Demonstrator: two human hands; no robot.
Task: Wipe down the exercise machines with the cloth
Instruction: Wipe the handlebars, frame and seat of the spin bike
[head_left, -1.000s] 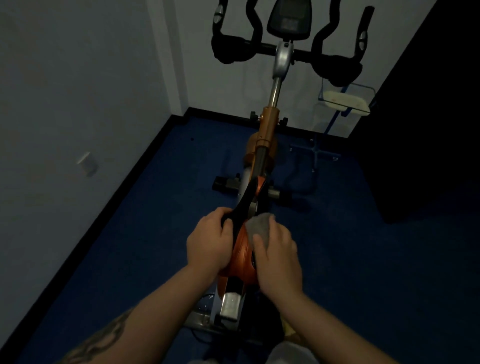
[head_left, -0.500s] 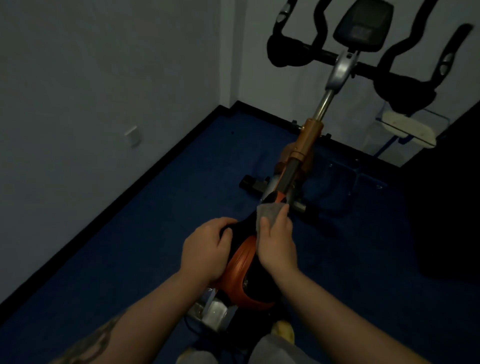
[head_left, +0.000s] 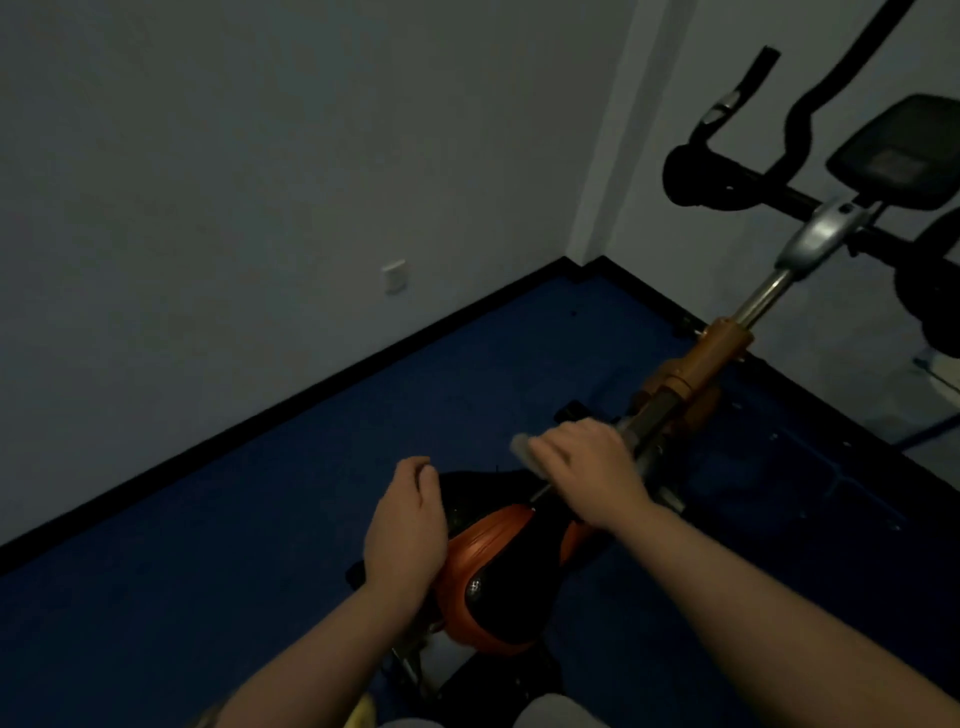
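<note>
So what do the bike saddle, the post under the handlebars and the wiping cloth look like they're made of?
The orange and black bike saddle looks like moulded plastic or vinyl: smooth, with a faint sheen and ribbed orange sides. The shiny silver post seems polished metal, showing bright highlights, above an orange painted sleeve. The pale grey cloth under the right hand looks like soft fabric, though blur hides its weave.

Left hand (head_left: 408, 525) hovers near, fingers loosely curled, holding nothing; right hand (head_left: 589, 467) reaches farther, palm down, fingers bent.

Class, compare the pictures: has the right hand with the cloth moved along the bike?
Yes. The right hand with the cloth has slid forward off the orange saddle onto the frame bar, toward the handlebars.
</note>
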